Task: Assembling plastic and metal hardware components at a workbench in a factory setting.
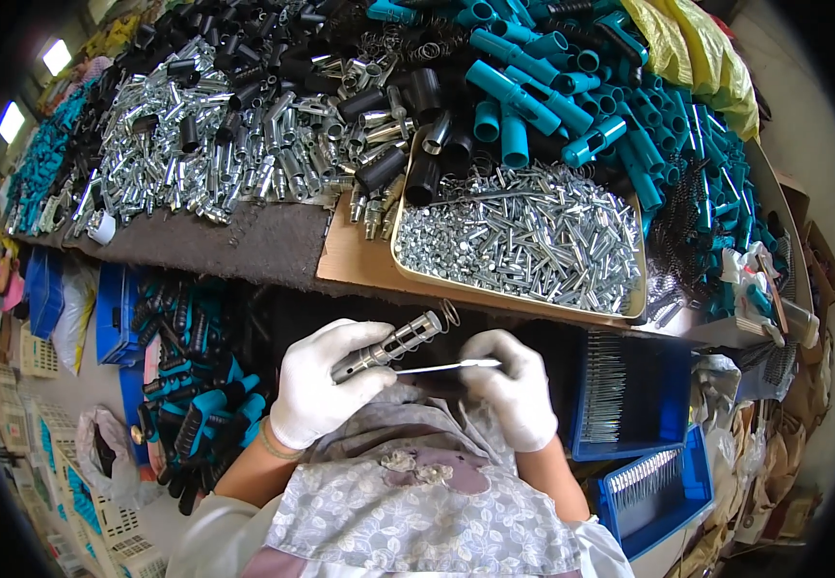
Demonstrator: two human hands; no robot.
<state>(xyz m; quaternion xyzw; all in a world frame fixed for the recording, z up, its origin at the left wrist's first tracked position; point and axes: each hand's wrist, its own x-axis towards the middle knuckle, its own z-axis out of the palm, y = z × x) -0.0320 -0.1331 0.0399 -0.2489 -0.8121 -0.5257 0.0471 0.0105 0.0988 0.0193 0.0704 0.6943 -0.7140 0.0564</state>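
My left hand (331, 376), in a white glove, is closed around a slotted metal cylinder (406, 337) that tilts up to the right. A loose-looking coil spring (449, 314) sits at its upper end. My right hand (514, 385), also gloved in white, pinches a thin pale metal rod (437, 367). The rod's far end reaches the lower side of the cylinder, close to my left thumb. Whether it touches the cylinder or goes into it, I cannot tell. Both hands are over my patterned apron (417, 515), just in front of the bench edge.
On the bench stands a cream tray (523, 302) of small metal pins. Piles of silver fittings (234, 144), black sleeves and teal tubes (514, 91) lie around it. Blue bins (644, 400) with metal parts are at right. Black-and-teal handles (196, 414) are heaped at left.
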